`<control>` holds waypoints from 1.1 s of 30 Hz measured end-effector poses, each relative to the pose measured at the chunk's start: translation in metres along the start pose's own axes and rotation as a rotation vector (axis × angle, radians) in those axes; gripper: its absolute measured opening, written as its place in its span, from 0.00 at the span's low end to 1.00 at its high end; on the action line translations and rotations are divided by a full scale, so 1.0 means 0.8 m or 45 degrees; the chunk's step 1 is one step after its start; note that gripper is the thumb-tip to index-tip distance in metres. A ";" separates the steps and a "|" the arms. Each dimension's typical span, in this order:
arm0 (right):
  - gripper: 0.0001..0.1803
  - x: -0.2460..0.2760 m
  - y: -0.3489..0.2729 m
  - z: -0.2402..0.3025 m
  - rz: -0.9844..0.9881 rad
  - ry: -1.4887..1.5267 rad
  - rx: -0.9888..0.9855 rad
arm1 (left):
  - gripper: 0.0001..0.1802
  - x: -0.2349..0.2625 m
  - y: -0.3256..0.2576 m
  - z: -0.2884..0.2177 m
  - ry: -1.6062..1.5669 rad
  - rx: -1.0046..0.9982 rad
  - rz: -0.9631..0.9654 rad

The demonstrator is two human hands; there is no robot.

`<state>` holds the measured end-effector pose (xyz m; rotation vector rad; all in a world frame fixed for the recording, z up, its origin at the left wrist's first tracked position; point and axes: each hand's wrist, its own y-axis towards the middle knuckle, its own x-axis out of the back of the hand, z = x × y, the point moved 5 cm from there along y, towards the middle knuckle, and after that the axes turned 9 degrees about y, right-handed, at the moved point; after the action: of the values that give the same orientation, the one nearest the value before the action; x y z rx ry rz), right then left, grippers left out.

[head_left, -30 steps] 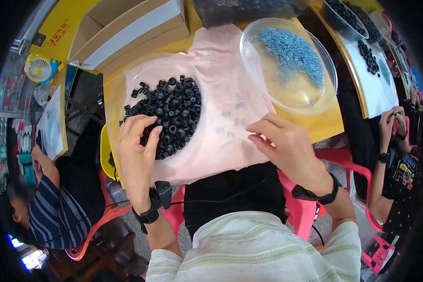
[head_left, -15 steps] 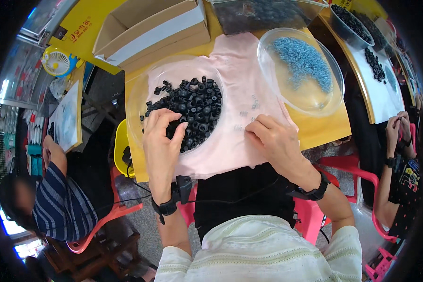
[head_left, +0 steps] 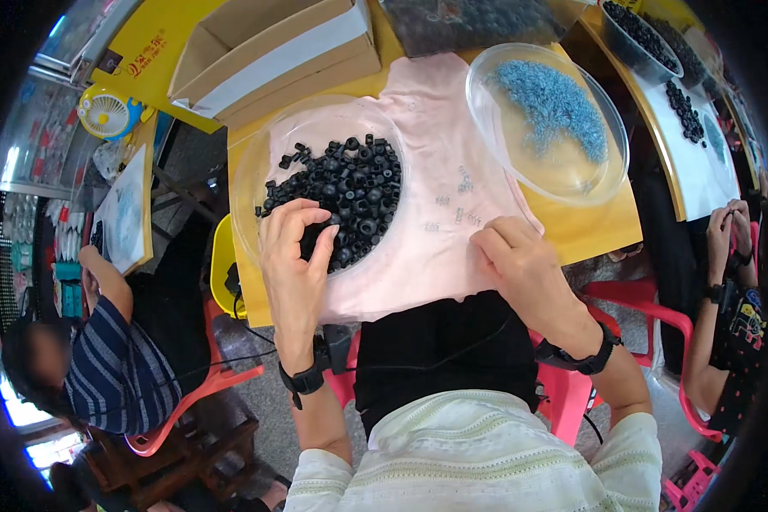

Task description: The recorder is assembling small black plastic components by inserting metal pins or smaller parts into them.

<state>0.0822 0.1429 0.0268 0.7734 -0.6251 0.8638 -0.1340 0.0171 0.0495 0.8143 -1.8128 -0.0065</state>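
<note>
My left hand [head_left: 292,256] is at the near edge of a round clear tray [head_left: 254,154], over a pile of small black plastic parts [head_left: 350,188]. Its thumb and forefinger curve toward each other around what looks like one black part, hard to tell from the pile behind. My right hand [head_left: 520,264] rests on a pink cloth [head_left: 427,102], fingers bent and pressed together; their tips hide whatever they hold. Just beyond it, several tiny clear pieces [head_left: 461,213] lie on the cloth. A second clear tray [head_left: 478,111] at the right holds small blue translucent pieces [head_left: 555,107].
An open cardboard box [head_left: 282,60] and a clear bin of dark parts [head_left: 469,30] stand at the table's back. A yellow bucket [head_left: 222,273] is beside the table at left. Co-workers sit on both sides, one in a striped sleeve [head_left: 111,367]. A cable [head_left: 435,367] crosses my lap.
My right hand has shifted slightly right, away from the tiny clear pieces, uncovering more of them. My left hand keeps its pose at the tray. The view has shifted slightly.
</note>
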 end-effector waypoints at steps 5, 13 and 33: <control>0.10 -0.003 -0.003 0.006 0.114 -0.087 0.062 | 0.10 0.000 0.007 -0.004 0.063 -0.071 0.071; 0.10 -0.001 -0.001 0.007 0.130 -0.080 0.083 | 0.10 0.004 0.016 -0.011 0.170 -0.163 0.131; 0.08 0.051 0.004 0.016 -0.148 1.110 -0.356 | 0.13 -0.080 -0.094 -0.109 -2.240 0.729 0.525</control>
<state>0.0981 0.1515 0.0660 0.1296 0.0798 0.8832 -0.0113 0.0261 0.0029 0.8051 -3.7525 0.0959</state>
